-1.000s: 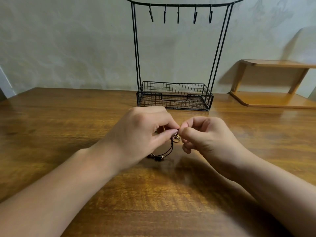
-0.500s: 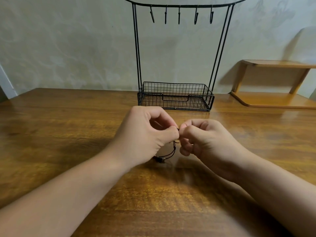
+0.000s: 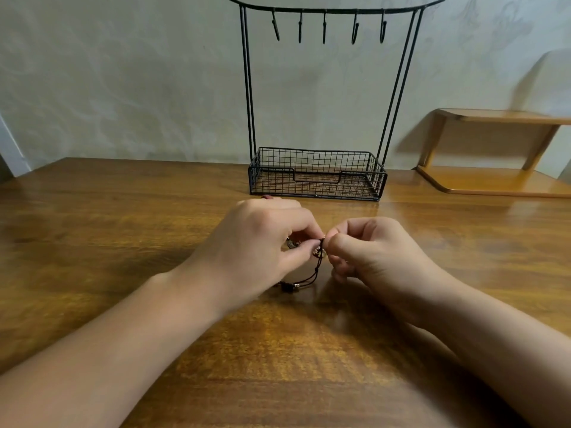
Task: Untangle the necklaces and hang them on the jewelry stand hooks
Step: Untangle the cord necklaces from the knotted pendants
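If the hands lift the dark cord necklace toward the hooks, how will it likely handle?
Probably floppy: the cord necklace sags in a loose curve from where both hands pinch it. Likely light, being thin. Its beaded end lies on the table and may swing or snag.

Open table [image 3: 123, 230] is left toward both side edges; the far edge is blocked centrally by the jewelry stand [image 3: 318, 180].

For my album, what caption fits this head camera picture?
Two hands, left hand and right hand, pinch tangled necklaces before an empty-hooked jewelry stand.
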